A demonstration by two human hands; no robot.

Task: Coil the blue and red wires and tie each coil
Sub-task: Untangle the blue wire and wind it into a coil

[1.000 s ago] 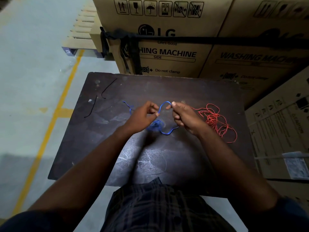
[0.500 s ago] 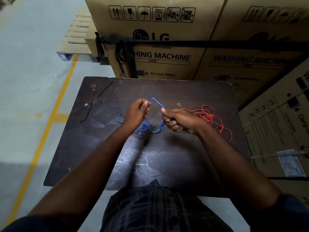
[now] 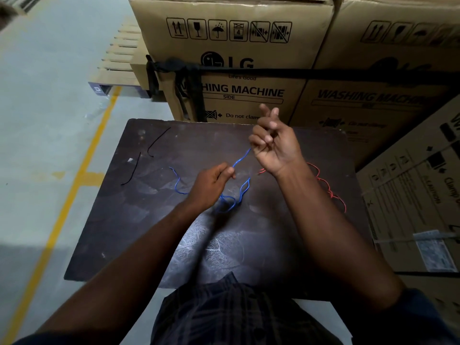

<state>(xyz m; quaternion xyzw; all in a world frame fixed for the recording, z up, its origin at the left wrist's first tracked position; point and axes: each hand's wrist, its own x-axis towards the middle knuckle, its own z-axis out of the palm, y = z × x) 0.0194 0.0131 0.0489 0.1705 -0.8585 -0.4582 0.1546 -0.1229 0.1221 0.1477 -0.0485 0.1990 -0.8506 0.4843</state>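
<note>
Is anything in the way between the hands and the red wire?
Nothing blocks it. The red wire lies loose on the dark table, partly hidden under the right forearm. The right hand and left hand are busy holding the blue wire.

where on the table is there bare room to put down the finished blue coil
The near half of the table, below the blue wire and between the forearms, is bare. The far middle strip, between the black ties and the right hand, is also free. The right side is crowded with the red wire; the left hand and blue loops fill the centre.
</note>
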